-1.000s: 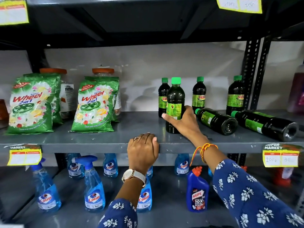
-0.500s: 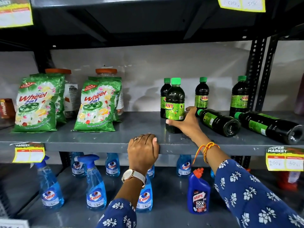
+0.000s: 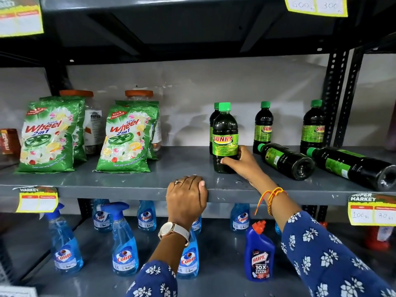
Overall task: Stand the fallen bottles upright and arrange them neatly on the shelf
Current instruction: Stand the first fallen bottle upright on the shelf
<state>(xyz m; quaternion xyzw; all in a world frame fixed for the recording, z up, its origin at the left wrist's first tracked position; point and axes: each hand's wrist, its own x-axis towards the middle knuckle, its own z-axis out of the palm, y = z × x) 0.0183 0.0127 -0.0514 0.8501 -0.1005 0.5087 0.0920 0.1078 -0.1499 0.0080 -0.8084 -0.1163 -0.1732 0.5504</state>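
A dark Sunny bottle with a green cap (image 3: 225, 136) stands upright near the front of the grey shelf (image 3: 128, 187), its label facing me. My right hand (image 3: 240, 162) wraps its lower right side. Another upright bottle (image 3: 212, 125) stands right behind it. Two more stand at the back, one in the middle (image 3: 263, 127) and one at the right (image 3: 313, 127). Two bottles lie on their sides, bases toward me: the nearer one (image 3: 287, 160) just right of my right hand, the other (image 3: 355, 168) further right. My left hand (image 3: 186, 197) grips the shelf's front edge.
Green Wheel detergent bags (image 3: 46, 136) (image 3: 126, 138) stand on the shelf's left half with orange-lidded jars (image 3: 139, 94) behind. Below are blue Colin spray bottles (image 3: 124, 247) and a Harpic bottle (image 3: 259, 254). A dark perforated upright (image 3: 334, 93) bounds the right. Yellow price tags (image 3: 372, 211) hang on the edge.
The held bottle has turned so its Sunny label faces front. My right hand slid from the bottle's front to its lower right side. My left hand stayed on the shelf edge.
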